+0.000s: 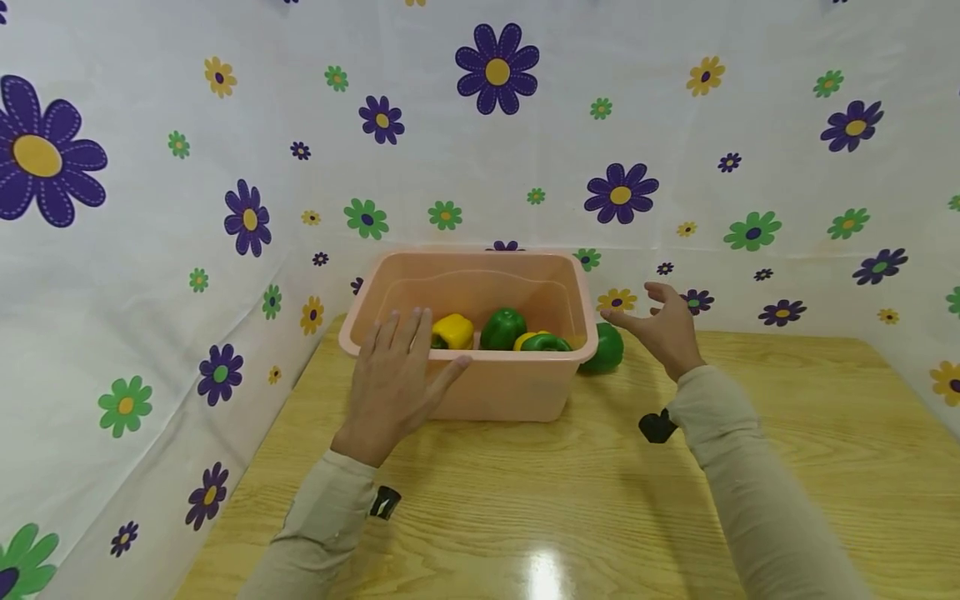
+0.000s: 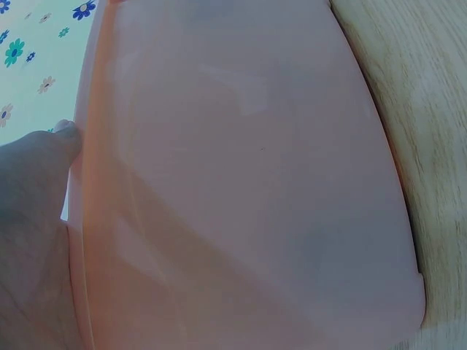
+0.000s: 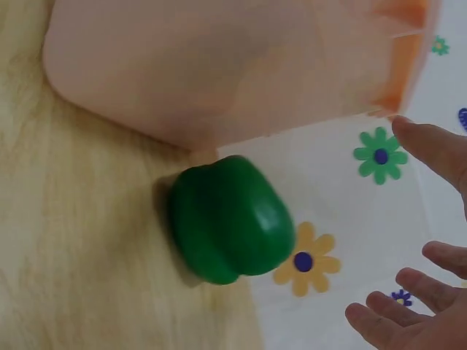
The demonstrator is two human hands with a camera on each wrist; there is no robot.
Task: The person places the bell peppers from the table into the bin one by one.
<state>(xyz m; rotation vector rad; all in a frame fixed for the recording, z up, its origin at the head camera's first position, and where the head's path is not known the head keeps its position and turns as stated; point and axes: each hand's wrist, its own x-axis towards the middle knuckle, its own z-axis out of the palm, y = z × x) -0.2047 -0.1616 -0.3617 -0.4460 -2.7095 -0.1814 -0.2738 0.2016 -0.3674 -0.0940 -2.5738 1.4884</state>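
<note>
A pink plastic bin [image 1: 495,387] stands on the wooden table with yellow and green bell peppers inside, among them a yellow pepper [image 1: 454,331] and a green pepper [image 1: 503,329]. My left hand [image 1: 393,387] rests on the bin's near left rim, fingers straight; in the left wrist view its thumb touches the rim [image 2: 80,189]. Just outside the bin's right end, another green bell pepper [image 3: 230,219] lies on the table. Above and to the right of that pepper is my right hand [image 1: 660,329], fingers spread, with nothing in it.
A white cloth with printed flowers [image 1: 480,150] hangs behind and at the sides of the table [image 1: 525,500]. Black wrist-camera parts [image 1: 657,427] show under the right sleeve [image 1: 750,467], and similar ones beside the left sleeve [image 1: 318,508].
</note>
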